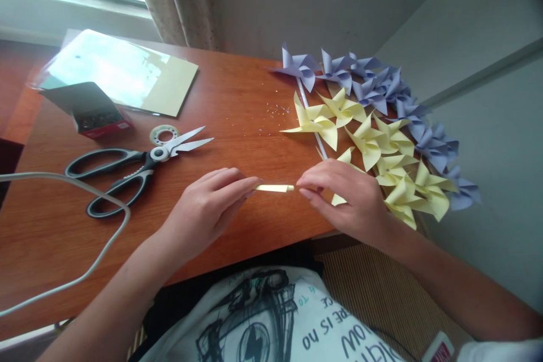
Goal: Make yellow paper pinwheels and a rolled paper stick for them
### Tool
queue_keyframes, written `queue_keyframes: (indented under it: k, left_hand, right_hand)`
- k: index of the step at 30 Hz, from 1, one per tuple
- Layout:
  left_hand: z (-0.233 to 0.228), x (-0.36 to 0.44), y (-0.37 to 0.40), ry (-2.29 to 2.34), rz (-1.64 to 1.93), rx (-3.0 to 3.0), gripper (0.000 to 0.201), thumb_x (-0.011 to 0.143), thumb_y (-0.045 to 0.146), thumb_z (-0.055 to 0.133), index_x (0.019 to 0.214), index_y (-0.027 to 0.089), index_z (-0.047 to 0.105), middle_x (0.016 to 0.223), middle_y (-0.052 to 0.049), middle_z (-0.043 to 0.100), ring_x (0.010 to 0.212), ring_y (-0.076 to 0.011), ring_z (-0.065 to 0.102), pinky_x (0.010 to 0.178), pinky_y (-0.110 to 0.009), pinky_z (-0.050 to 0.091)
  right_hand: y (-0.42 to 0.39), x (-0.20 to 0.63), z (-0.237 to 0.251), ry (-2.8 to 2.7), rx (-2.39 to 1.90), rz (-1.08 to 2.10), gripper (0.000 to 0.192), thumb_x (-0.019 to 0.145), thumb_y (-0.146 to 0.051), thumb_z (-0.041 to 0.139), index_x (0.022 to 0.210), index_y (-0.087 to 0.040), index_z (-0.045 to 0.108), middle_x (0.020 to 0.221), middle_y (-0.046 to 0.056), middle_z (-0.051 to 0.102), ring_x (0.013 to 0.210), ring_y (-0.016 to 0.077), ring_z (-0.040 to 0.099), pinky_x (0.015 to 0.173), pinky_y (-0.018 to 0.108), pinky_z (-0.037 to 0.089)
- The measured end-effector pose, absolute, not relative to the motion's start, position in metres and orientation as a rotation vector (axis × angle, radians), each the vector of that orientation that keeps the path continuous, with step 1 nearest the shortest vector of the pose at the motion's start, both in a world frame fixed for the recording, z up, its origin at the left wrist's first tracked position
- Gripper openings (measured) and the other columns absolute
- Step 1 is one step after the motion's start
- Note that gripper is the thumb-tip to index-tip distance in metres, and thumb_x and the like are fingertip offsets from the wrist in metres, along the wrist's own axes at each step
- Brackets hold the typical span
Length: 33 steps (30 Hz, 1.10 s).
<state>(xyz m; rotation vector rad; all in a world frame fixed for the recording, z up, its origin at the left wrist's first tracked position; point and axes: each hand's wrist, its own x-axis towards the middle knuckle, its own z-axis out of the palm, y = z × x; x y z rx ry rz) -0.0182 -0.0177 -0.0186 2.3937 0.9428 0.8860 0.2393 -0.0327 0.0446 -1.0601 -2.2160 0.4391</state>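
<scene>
Yellow paper roll (272, 188) is over the table (258, 226), pinched in the left hand (214, 198); right hand (354, 192) is just beside its free end, grip indeterminable. Pinwheels (367, 140) at right appear complete; this roll appears unfastened.

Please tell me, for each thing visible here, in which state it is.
Yellow paper tube: rolled, pinched by left hand
Right hand: beside the tube's end, grip unclear
Scissors: blades open
Small box: lid raised
Tape roll: lying flat
Yellow pinwheels: folded into shape
Purple pinwheels: folded into shape
Curtain: drawn aside
</scene>
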Motion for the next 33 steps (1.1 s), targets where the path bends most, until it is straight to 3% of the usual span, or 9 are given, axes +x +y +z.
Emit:
queue_keyframes:
  k: [5,33]
  left_hand:
    - [-0.0171,-0.0179,-0.0179,0.913,0.863,2.331,0.024,0.101,0.018,0.049,0.115,0.014,0.067,0.092,-0.008,0.067,0.082,-0.0145,0.062,0.072,-0.023,0.049]
    - [-0.0181,-0.0169,-0.0185,0.871,0.876,2.300,0.026,0.098,0.014,0.054,0.119,0.012,0.068,0.089,-0.005,0.063,0.078,-0.0132,0.059,0.071,-0.022,0.046]
  right_hand:
    - [-0.0296,0.2405,0.0447,-2.305,-0.915,0.304,0.013,0.090,-0.008,0.065,0.097,-0.018,0.069,0.088,0.008,0.075,0.084,0.0195,0.069,0.077,0.035,0.059]
    - [-0.0284,0.2328,0.0491,-2.369,-0.934,0.226,0.015,0.087,-0.004,0.061,0.087,-0.018,0.064,0.077,0.006,0.071,0.074,0.0177,0.065,0.071,0.032,0.057]
